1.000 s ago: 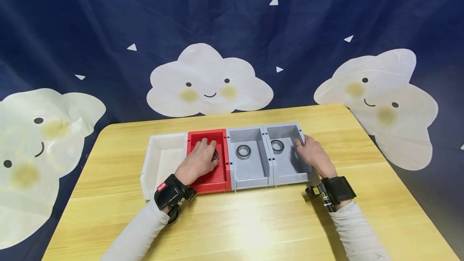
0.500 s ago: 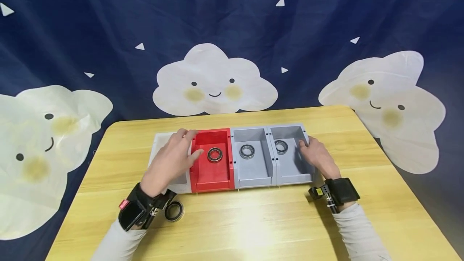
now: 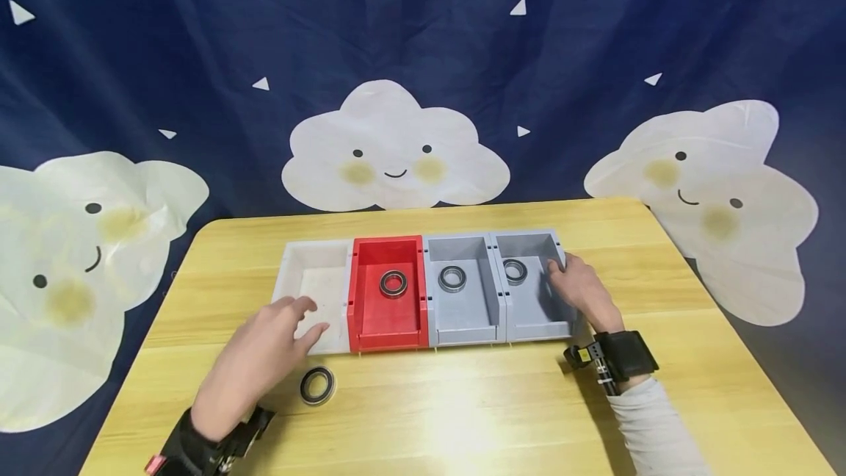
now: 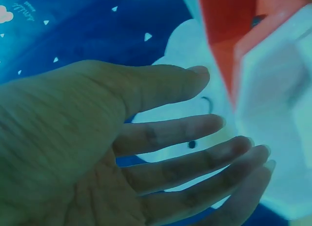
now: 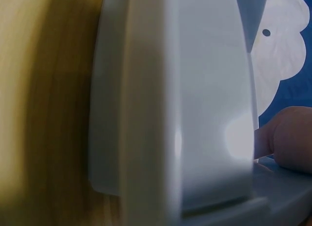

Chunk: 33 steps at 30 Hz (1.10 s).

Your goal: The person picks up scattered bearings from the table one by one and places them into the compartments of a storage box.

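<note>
My left hand (image 3: 264,347) hovers at the front of the white bin (image 3: 320,263), fingers spread and holding nothing, as the left wrist view (image 4: 161,133) also shows. Just right of its wrist, a ball bearing (image 3: 317,370) lies on the table. With thumb inside and fingers behind the wall, my right hand (image 3: 583,289) grips the right side of the end grey bin (image 3: 542,311). That bin holds a bearing (image 3: 515,282) near its left wall. Another bearing (image 3: 393,294) lies in the red bin (image 3: 390,322), and one more bearing (image 3: 452,289) in the middle grey bin (image 3: 465,314).
The bins stand side by side in one row across the wooden table (image 3: 449,410). Behind the table's far edge hangs a dark blue curtain (image 3: 423,20) with white clouds.
My left hand has let go of the bearing in the red bin, lifted out and drawn back left toward the bearing on the table. The right hand keeps its grip on the bin wall.
</note>
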Each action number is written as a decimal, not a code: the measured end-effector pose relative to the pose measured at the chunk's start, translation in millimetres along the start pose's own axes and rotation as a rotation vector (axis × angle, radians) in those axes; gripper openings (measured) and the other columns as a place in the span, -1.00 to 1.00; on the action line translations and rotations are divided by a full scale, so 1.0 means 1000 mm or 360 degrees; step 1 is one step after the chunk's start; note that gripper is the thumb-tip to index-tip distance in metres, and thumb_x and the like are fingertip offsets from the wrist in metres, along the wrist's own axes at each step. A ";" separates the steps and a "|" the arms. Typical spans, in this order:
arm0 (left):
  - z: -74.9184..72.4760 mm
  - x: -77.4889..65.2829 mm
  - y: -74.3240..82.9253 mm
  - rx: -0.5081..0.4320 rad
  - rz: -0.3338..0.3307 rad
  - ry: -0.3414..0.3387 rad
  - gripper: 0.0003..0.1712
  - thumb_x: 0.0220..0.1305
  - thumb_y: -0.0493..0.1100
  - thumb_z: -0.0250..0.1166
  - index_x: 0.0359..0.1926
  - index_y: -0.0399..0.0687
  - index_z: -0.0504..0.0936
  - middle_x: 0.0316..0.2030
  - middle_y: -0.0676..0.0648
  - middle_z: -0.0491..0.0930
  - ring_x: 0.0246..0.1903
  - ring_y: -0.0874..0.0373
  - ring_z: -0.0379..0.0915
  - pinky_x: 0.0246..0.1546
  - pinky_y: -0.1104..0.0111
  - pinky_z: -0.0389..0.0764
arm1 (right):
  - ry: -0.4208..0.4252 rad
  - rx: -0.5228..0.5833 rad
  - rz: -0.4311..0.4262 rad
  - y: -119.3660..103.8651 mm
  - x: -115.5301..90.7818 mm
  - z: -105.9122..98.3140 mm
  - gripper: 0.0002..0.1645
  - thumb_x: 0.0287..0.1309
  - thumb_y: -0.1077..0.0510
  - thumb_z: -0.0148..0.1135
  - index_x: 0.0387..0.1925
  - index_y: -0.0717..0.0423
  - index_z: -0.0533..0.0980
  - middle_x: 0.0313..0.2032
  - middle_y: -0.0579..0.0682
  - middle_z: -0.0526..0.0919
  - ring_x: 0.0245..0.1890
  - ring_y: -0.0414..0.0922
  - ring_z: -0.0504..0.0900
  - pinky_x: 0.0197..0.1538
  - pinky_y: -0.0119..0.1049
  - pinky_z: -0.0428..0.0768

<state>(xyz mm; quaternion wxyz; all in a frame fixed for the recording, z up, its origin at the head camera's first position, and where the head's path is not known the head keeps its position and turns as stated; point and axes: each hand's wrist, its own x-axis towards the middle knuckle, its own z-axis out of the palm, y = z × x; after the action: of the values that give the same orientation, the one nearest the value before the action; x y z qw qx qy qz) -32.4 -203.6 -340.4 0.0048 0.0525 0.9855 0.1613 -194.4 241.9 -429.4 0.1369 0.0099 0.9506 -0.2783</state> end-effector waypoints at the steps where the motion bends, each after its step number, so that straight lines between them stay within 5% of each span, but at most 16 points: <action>1: 0.005 -0.004 -0.001 -0.0001 -0.0014 -0.0024 -0.66 0.22 -0.12 0.47 -0.08 -0.26 0.69 -0.26 -0.19 0.69 -0.41 0.08 0.58 -0.37 0.18 0.65 | 0.0000 0.0000 0.0001 0.000 0.000 0.000 -0.35 0.51 -0.08 -0.23 0.21 0.43 0.37 0.04 0.42 0.54 -0.10 0.15 0.56 -0.13 -0.03 0.55; 11: 0.050 -0.035 -0.003 0.0021 -0.0052 -0.0087 -0.62 0.19 -0.07 0.49 -0.05 -0.17 0.66 -0.24 -0.08 0.54 -0.32 0.14 0.46 -0.35 0.23 0.60 | 0.0034 -0.0013 -0.0008 0.003 0.000 0.000 -0.39 0.51 -0.07 -0.22 0.13 0.41 0.41 -0.05 0.39 0.56 -0.17 0.15 0.56 -0.20 -0.08 0.54; 23: 0.070 -0.047 -0.006 0.0007 -0.0113 -0.0178 -0.56 0.19 -0.03 0.50 0.02 -0.11 0.64 -0.19 -0.06 0.45 -0.27 0.14 0.37 -0.38 0.27 0.55 | 0.0031 -0.0024 -0.0002 0.002 0.000 0.002 -0.37 0.52 -0.09 -0.23 0.16 0.40 0.41 0.01 0.40 0.56 -0.14 0.15 0.56 -0.16 -0.04 0.54; 33: 0.086 -0.052 -0.014 0.0007 -0.0011 -0.0031 -0.56 0.09 -0.17 0.56 -0.01 -0.12 0.63 -0.19 -0.05 0.43 -0.18 0.11 0.37 -0.23 0.19 0.60 | 0.0035 -0.0031 -0.0006 -0.001 0.001 0.001 -0.42 0.52 -0.08 -0.22 0.10 0.37 0.42 -0.03 0.39 0.55 -0.15 0.15 0.56 -0.20 -0.07 0.53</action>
<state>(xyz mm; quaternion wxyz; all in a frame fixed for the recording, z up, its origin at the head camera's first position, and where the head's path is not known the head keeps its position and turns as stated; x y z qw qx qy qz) 20.6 -195.0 -426.8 0.0148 0.0507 0.9860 0.1585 -195.0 240.4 -430.2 0.1260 0.0099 0.9548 -0.2692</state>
